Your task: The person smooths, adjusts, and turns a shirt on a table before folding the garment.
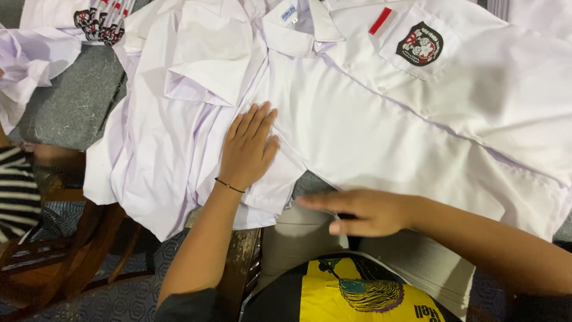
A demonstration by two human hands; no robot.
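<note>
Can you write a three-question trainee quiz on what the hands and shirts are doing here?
1. True or false: the left hand lies flat on the white shirt.
2. Which hand wears a thin dark wristband? A) left B) right
3. What sits on the shirt's chest pocket?

Key: 1. true. 2. A. 3. A round dark badge, beside a small red strip. The right hand is at the shirt's lower hem, fingers extended.

The right hand is motion-blurred, and the white shirt runs off the right edge.
</note>
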